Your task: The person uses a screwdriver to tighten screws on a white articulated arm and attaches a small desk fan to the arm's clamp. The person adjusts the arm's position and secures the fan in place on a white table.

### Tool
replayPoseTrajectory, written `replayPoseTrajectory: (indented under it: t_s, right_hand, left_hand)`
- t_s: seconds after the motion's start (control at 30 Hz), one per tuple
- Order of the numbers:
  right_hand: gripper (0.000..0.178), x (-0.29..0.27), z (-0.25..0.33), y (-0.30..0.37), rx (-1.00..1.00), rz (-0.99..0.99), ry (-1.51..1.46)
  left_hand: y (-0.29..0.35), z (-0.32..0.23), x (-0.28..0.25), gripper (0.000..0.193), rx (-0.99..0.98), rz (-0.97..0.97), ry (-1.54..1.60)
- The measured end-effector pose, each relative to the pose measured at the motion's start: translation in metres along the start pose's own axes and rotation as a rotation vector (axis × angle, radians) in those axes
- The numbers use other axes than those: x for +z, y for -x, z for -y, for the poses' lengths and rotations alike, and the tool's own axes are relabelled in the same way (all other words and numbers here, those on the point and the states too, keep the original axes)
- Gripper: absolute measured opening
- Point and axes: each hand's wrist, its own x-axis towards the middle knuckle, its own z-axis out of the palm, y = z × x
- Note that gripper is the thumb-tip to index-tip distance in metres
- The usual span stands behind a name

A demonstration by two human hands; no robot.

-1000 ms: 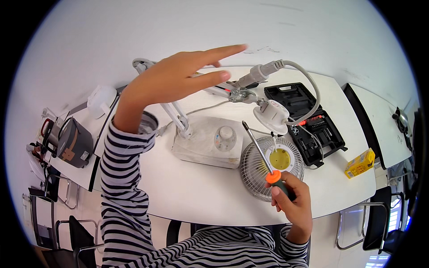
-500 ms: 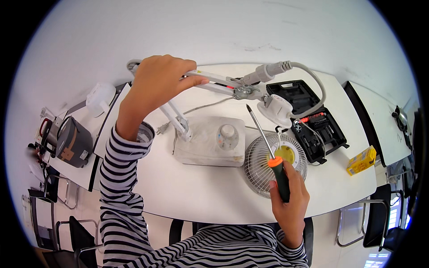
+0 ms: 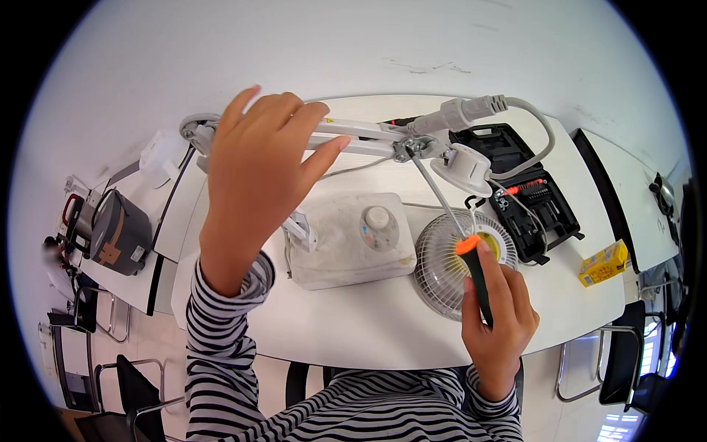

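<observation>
White wall (image 3: 353,44) rises behind a pale table (image 3: 346,335), whose near edge lies just below the right hand's fingers. The right hand (image 3: 504,320) grasps a screwdriver (image 3: 478,274) by its dark handle, fingers and thumb closed around it. From those fingers the shaft slants away and to the left, its tip appearing to meet the metal joint (image 3: 418,147) of a jointed lamp arm (image 3: 361,130); whether it sits in a screw I cannot tell. The left hand (image 3: 261,169) is raised across that arm, fingers spread and bent rather than clenched, thumb tip beside the lower bar; how firmly they press on it I cannot tell.

Just beyond the right fingers stands a round wire guard (image 3: 436,276), and past it a white cap (image 3: 461,166) beside the joint. Well to their left is the white base (image 3: 331,247); to their right, an open black tool case (image 3: 541,214) and a yellow carton (image 3: 604,264).

If the left fingers give too little support, the arm could swing or sag under the tool's push. With the shaft held at such a slant, the tip could slip off the joint and scrape the bars or the nearby cap.
</observation>
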Motion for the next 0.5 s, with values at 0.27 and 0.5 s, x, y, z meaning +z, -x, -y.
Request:
replayPoseTrajectory:
  t_s: [0.27,0.5]
  right_hand:
    - [0.047,0.003,0.010,0.001,0.080,0.033,-0.013]
    - [0.042,-0.002,0.019,0.002,0.153,0.063,-0.035]
  left_hand:
    - [-0.003,-0.020,0.019,0.018,-0.004,-0.064,0.078]
    - [-0.007,-0.033,0.039,0.015,-0.076,-0.128,0.148]
